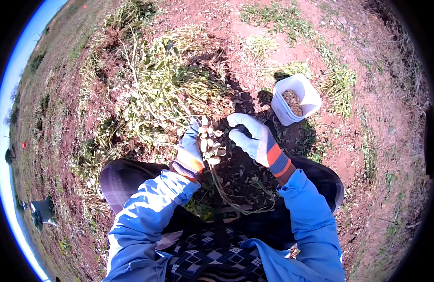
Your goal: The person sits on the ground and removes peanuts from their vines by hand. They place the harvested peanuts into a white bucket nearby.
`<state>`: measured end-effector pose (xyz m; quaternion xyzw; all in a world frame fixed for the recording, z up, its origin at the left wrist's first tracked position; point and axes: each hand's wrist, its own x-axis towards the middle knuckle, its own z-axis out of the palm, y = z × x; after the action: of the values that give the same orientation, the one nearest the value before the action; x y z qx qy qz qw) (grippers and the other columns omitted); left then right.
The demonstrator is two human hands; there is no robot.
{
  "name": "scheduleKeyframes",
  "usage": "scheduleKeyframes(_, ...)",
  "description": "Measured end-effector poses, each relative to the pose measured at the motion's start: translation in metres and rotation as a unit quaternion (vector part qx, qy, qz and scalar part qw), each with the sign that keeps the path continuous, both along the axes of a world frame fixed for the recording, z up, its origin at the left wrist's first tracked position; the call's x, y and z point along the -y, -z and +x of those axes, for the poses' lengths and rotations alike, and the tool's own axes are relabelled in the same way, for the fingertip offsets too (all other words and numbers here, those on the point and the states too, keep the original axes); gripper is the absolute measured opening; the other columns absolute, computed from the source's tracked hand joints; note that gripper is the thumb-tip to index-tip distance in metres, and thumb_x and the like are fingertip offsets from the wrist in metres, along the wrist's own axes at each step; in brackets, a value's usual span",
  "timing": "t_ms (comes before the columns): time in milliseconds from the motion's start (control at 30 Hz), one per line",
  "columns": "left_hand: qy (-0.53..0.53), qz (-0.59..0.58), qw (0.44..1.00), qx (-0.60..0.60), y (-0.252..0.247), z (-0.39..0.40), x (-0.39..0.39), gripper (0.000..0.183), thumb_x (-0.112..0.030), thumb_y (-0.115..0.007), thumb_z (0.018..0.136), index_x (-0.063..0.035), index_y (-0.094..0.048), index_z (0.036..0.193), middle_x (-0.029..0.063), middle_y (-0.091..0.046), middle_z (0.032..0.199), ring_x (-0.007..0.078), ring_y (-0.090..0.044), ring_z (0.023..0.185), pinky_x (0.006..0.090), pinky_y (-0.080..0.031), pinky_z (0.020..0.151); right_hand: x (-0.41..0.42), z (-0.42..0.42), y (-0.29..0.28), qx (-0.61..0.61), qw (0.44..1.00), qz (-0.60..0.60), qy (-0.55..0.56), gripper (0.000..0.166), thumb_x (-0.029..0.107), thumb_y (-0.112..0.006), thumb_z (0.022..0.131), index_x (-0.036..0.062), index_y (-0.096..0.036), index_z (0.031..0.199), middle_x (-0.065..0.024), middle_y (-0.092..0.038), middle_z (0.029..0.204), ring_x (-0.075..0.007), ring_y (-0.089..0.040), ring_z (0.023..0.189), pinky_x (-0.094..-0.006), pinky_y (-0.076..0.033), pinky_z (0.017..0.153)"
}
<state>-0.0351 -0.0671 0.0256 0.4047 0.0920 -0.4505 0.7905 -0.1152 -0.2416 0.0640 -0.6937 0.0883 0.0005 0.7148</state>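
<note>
My left hand (190, 148), in a pale work glove with an orange and dark cuff, holds an uprooted peanut plant by its root end. A cluster of peanut pods (210, 142) hangs beside its fingers, towards the middle. To the right of the pods is my right hand (250, 135), gloved alike, thumb and fingers apart in a curve, with nothing seen between them. Thin stems (220, 188) trail down from the pods over the shaded ground between my legs. The left fingertips are partly hidden.
A white plastic bucket (278, 105) with peanut pods inside stands on the soil beyond my right hand. A heap of pulled peanut plants (167, 77) lies ahead and to the left. Smaller plant bunches (340, 84) lie right of the bucket. My bent legs flank the shaded ground.
</note>
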Motion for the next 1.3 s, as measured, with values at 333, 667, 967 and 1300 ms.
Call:
scheduleKeyframes(333,-0.154,0.002,0.985,0.071,-0.001,-0.01,0.01,0.029,-0.033,-0.052,0.089,-0.0054,-0.061,0.089,0.0025,-0.061,0.076,0.0116,-0.057,0.063,0.0247,-0.047,0.055,-0.055,0.005,0.029,0.185,0.969,-0.155,0.057,0.036,0.014,-0.067,0.072,0.0034,-0.053,0.103,-0.0117,-0.055,0.087,-0.0222,-0.057,0.077,-0.0313,-0.046,0.068)
scheduleKeyframes(667,-0.14,0.104,0.971,0.161,-0.005,-0.012,0.014,0.039,-0.039,-0.055,0.086,-0.0019,-0.063,0.077,0.0035,-0.061,0.069,0.0098,-0.054,0.059,0.0251,-0.044,0.051,-0.049,0.002,0.01,0.11,0.991,-0.072,0.015,0.018,0.014,-0.053,0.084,0.0,-0.053,0.095,-0.0104,-0.055,0.085,-0.0198,-0.056,0.076,-0.0306,-0.045,0.069)
scheduleKeyframes(967,-0.085,0.247,0.934,0.245,0.001,-0.006,0.016,0.028,-0.021,-0.045,0.092,-0.0015,-0.054,0.11,0.0086,-0.062,0.08,0.0141,-0.059,0.071,0.0296,-0.047,0.062,-0.054,0.005,0.015,0.044,0.996,-0.066,0.045,0.024,0.012,-0.065,0.075,-0.0009,-0.052,0.091,-0.0096,-0.054,0.08,-0.0177,-0.053,0.071,-0.03,-0.044,0.063)
scheduleKeyframes(1300,-0.011,0.086,0.944,0.319,-0.046,0.019,0.022,0.033,-0.038,-0.048,0.09,-0.0068,-0.05,0.099,0.0059,-0.06,0.078,0.0174,-0.056,0.065,0.0316,-0.048,0.058,-0.05,0.015,-0.032,0.19,0.941,-0.282,0.01,0.025,0.007,-0.061,0.07,0.0019,-0.052,0.093,-0.0091,-0.048,0.079,-0.0218,-0.049,0.072,-0.0309,-0.042,0.067)
